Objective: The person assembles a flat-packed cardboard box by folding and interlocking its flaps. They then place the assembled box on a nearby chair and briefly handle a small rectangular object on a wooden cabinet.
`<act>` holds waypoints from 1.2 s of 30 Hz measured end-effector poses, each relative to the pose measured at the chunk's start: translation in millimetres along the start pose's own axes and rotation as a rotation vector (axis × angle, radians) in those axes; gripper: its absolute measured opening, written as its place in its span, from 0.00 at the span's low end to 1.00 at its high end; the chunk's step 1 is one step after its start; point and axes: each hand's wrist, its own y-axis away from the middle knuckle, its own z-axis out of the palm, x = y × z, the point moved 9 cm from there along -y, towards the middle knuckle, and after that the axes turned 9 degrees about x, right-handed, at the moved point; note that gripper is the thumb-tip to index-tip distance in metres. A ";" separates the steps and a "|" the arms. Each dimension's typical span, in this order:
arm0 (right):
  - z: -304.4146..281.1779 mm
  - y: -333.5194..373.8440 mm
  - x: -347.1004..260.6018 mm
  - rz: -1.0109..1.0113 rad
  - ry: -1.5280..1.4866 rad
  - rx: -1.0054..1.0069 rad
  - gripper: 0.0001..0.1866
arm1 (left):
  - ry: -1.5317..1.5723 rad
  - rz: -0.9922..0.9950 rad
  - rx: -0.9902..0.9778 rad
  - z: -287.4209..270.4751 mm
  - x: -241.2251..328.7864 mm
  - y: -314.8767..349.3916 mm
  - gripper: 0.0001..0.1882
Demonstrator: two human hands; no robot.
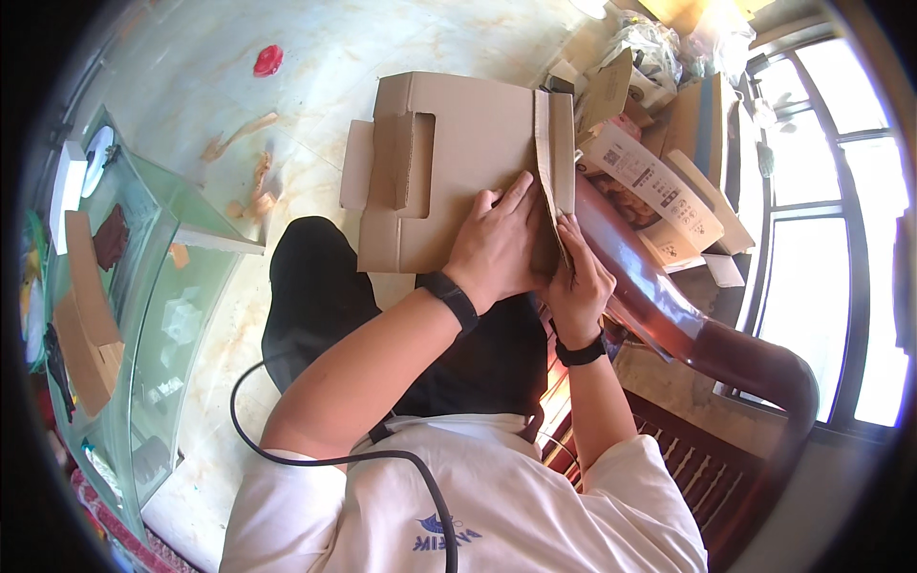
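Note:
A flat brown die-cut cardboard box blank point(449, 162) lies across my lap, with a cut-out flap on its left part and a folded side panel point(556, 153) standing up along its right edge. My left hand point(497, 244) presses flat on the lower right of the blank, fingers pointing up toward the fold. My right hand point(578, 277) grips the lower end of the raised side panel between thumb and fingers. Both wrists carry black bands.
A glass-topped table point(143, 286) with cardboard pieces stands at my left. Cardboard scraps point(248, 181) and a red object point(268, 59) lie on the tiled floor. Printed cartons point(650, 191) pile at the upper right beside a dark wooden chair arm point(669, 306) and a window.

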 end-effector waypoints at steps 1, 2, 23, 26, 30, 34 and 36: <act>-0.1 0.9 0.0 0.009 0.000 0.001 0.22 | 0.034 -0.008 -0.007 0.2 -1.0 -2.3 0.49; 0.0 1.2 0.7 0.018 0.000 0.001 0.22 | 0.044 0.001 0.003 -1.5 -1.5 -3.4 0.50; -19.6 14.8 3.9 0.012 -0.035 0.043 0.24 | -0.122 -0.117 -0.220 26.5 -75.6 -82.0 0.36; -20.1 23.5 -2.1 0.025 0.009 0.009 0.28 | -0.108 -0.075 -0.355 35.4 -75.1 -87.9 0.39; -20.8 25.5 6.3 0.078 -0.056 0.086 0.24 | -0.170 -0.154 -0.518 26.9 -70.8 -85.1 0.47; -36.0 48.8 48.6 0.539 -0.147 0.313 0.11 | -0.164 -0.084 -0.655 16.5 -48.6 -62.9 0.56; -28.5 66.8 74.8 0.762 -0.385 0.366 0.12 | -0.149 -0.001 -0.693 8.9 -33.8 -47.7 0.58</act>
